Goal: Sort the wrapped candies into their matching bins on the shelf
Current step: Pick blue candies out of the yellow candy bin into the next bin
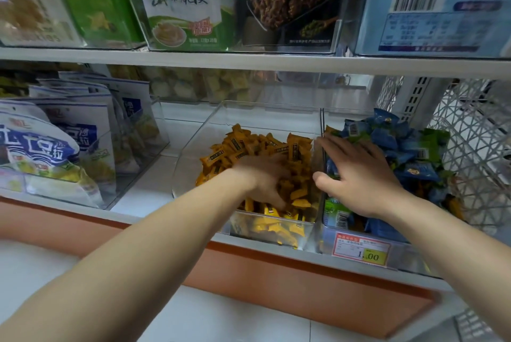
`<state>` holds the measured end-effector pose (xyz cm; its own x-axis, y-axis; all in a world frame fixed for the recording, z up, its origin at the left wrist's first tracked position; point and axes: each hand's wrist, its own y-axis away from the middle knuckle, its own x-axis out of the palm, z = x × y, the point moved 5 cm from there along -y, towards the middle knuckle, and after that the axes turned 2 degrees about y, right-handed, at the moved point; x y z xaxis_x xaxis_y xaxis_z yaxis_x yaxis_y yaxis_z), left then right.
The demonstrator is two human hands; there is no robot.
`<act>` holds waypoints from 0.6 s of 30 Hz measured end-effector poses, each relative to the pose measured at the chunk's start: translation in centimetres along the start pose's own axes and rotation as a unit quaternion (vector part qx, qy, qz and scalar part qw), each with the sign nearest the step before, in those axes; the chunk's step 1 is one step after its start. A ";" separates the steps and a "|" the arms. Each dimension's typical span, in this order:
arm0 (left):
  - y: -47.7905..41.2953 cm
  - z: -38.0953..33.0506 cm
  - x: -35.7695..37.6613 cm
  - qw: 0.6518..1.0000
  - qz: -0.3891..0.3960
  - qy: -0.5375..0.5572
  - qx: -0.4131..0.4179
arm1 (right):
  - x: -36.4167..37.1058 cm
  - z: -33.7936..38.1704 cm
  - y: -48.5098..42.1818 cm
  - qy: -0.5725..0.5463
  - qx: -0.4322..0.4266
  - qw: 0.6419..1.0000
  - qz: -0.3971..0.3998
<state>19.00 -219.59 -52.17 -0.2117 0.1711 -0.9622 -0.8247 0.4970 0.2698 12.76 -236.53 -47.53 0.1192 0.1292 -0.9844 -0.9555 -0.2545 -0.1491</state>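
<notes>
1. The lower shelf (pixel 143 192) carried clear bins along its front edge, with bagged snacks (pixel 69 142) toward its left end
2. The middle bin (pixel 199 131) sat at the front edge, heaped with yellow candies (pixel 265 145). Touching its right wall stood the right-hand bin (pixel 329 233), piled with blue and green candies (pixel 401 142), a price tag (pixel 360 251) on its front
3. The left hand (pixel 262 178) was down in the yellow heap, blurred, fingers buried among wrappers; I could not tell whether it held anything
4. The right hand (pixel 356 175) lay on the blue and green pile by that bin's left wall, fingers stretched and spread, gripping nothing I could see
5. A stray yellow candy (pixel 330 130) stood just past those fingertips at the bin's back left corner; it looked to me like one left to move
6. Each piece seemed light, with a slick, crinkly wrapper; I would pinch one by a sealed end between thumb and finger, since scooping would likely drag its neighbours along
</notes>
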 end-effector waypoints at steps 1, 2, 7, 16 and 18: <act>0.3 1.1 -0.4 1.000 -0.003 -0.010 -0.017 | -0.1 0.0 0.0 -0.001 0.001 1.000 0.001; 0.7 2.3 -0.6 0.999 -0.010 -0.010 -0.035 | -0.1 0.0 0.1 -0.001 0.001 1.000 0.002; 3.1 5.0 -1.6 0.994 -0.064 0.029 -0.083 | -0.2 0.2 0.0 -0.013 0.004 1.000 0.021; 13.7 7.8 -3.7 0.899 -0.369 0.194 -0.132 | -4.1 5.8 -0.1 -0.013 -0.105 0.992 -0.062; 15.4 8.3 -1.7 0.859 -0.414 0.235 -0.186 | -3.3 9.0 -1.8 -0.081 -0.162 0.983 0.014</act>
<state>11.03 -205.12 -46.06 0.4127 -0.5166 -0.7502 -0.8865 -0.0385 -0.4612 11.61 -227.86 -43.18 0.0238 0.2616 -0.9649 -0.8184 -0.5492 -0.1691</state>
